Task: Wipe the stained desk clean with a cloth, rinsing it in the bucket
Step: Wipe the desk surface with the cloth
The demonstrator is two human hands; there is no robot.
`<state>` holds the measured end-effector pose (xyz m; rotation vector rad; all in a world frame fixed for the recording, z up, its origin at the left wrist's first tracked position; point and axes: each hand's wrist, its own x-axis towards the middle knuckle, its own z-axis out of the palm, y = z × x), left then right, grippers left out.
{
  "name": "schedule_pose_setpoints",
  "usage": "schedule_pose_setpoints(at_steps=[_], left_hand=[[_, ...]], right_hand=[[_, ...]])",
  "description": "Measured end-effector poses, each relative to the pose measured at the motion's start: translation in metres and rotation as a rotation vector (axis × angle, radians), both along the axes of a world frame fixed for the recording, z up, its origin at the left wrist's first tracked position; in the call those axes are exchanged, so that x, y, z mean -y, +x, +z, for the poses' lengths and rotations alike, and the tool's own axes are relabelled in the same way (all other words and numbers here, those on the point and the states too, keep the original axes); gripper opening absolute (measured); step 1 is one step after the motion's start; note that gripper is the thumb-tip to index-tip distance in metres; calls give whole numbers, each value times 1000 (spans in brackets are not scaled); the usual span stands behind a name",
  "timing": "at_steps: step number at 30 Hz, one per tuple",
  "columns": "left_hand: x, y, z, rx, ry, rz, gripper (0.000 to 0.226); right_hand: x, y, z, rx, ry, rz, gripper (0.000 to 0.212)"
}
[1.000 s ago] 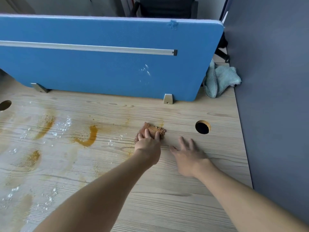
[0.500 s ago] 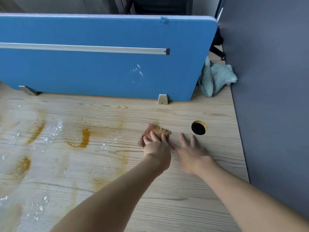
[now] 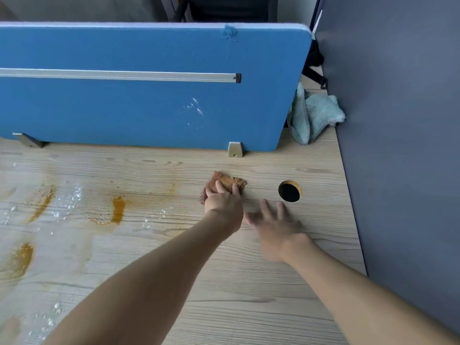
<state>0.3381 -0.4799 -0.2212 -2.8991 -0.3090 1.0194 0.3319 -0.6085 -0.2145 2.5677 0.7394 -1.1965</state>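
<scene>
Rust-brown cloth (image 3: 230, 181) sits on the wood-grain desk (image 3: 249, 295) toward the back, btwn the orange stains (image 3: 117, 210) and the round cable hole (image 3: 289, 191), just short of the blue divider (image 3: 149, 113). Head view, the only one: left hand (image 3: 224, 202) lies on the cloth w/ fingers straight, pressing down, not curled round it, so a flat press and no pinch. Right hand (image 3: 276, 227) is just beside it, fingers spread & relaxed, holding nothing; it's blurred, so can't tell if it's braced on the desk or hovering. Stains w/ white specks (image 3: 72, 195) lie well to the left; the right side looks mostly clean. Judgement: mid-wipe, lots left. To do it well: whole palm over the cloth so it doesn't bunch, even pressure, long overlapping strokes along the grain, and steer clear of the hole so gunk doesn't drop in. Cloth looks loaded w/ stain colour, so a rinse is prob due soon or it'll smear. Bucket isn't in view. Teal rag (image 3: 313, 113) lies in the far corner.
</scene>
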Motion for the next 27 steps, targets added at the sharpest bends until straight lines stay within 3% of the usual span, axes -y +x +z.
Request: schedule_pose_setpoints(at_steps=[6, 13, 27], left_hand=[[13, 0, -1, -31, 31, -93, 78], [10, 27, -6, -12, 23, 39, 80], [2, 72, -19, 43, 70, 11, 71]], right_hand=[[-1, 0, -1, 8, -12, 13, 79], [-1, 1, -1, 1, -2, 4, 86], [-1, 0, 1, 16, 48, -33, 89]])
